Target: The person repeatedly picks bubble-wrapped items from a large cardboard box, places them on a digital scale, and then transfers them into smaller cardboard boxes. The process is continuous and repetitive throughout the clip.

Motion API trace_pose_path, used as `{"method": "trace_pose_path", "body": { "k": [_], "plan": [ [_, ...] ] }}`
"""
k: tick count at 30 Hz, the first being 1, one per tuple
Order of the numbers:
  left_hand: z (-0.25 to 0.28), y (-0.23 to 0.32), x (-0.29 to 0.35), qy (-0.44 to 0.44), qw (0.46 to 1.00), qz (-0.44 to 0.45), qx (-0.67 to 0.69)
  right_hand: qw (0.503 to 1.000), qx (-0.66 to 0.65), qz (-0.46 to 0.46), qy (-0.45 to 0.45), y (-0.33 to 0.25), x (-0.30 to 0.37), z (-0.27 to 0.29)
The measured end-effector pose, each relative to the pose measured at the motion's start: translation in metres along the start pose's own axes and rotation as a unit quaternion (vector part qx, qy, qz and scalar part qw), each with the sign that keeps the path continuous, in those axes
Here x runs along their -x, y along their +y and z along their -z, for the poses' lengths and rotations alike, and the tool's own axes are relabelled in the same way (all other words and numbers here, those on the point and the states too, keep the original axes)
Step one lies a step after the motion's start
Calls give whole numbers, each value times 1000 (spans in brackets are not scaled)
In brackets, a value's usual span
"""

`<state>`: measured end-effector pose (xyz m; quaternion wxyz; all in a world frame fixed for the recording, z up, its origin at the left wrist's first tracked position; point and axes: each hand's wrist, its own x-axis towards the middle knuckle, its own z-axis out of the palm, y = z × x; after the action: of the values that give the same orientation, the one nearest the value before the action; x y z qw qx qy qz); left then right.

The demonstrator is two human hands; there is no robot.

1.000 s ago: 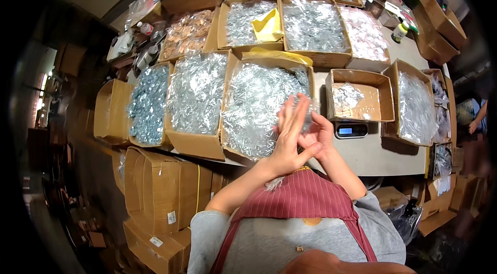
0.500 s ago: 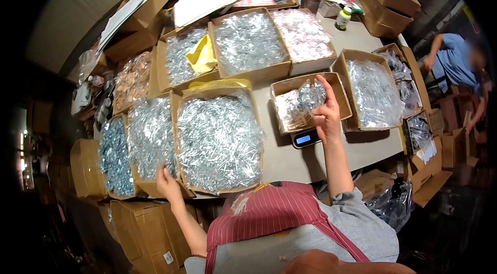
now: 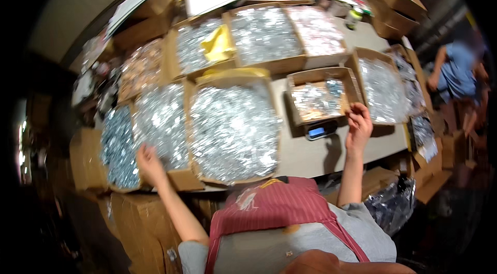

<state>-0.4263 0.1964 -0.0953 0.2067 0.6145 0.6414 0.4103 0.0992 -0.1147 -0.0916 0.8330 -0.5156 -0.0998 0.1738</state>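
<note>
Head camera view, slightly blurred: at far left, a tan cardboard box (image 3: 85, 157) stands beside a heap of shiny blue-grey pieces (image 3: 118, 144) in a carton. Next comes a heap of silvery clear-plastic packets (image 3: 163, 121) in a brown carton. The person's left hand (image 3: 149, 163) is over the border between these two heaps, fingers bent and held close together; whether it grasps or touches anything cannot be told. To its right, a wide heap of glittering silver pieces in clear plastic (image 3: 233, 131) fills a larger carton, with a crumpled yellow sheet (image 3: 216, 45) in a carton behind it.

Farther right, a small open brown cardboard box (image 3: 353, 86) rests on a dark flat scale with a lit blue display (image 3: 321, 130), on the pale tabletop (image 3: 305, 157). Inside that box, shiny silvery packets (image 3: 309, 99) cover part of the bottom, and a blue-grey packet (image 3: 334, 87) lies toward the right. The person's right hand (image 3: 358, 123) is just beside the box's near right corner, free, its bare fingers loosely curled. Beyond it stands a carton of clear-plastic packets (image 3: 383, 90), and at far right is a co-worker in a blue shirt (image 3: 461, 69).
</note>
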Motion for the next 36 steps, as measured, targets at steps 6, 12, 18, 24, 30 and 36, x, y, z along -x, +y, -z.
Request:
{"method": "trace_pose_path", "body": {
  "k": [6, 12, 18, 24, 30, 36],
  "plan": [
    [29, -36, -35, -4, 987, -120, -110, 995, 102, 6, -23, 49, 66, -38],
    [159, -63, -155, 88, 955, -193, -207, 862, 454, 144, -171, 124, 110, -102],
    [284, -185, -319, 45, 941, 22, -334, 691, 672, 255, -77, 131, 103, -131],
    [310, -303, -401, -303, 901, 107, -291, 679, 667, 294, -85, 139, 100, -132],
    [305, -253, -386, -253, 894, 28, -368, 686, 661, 292, -81, 135, 90, -124],
    [295, -229, -357, -201, 912, -164, -317, 680, 670, 287, -76, 138, 87, -119]
  ]
}}
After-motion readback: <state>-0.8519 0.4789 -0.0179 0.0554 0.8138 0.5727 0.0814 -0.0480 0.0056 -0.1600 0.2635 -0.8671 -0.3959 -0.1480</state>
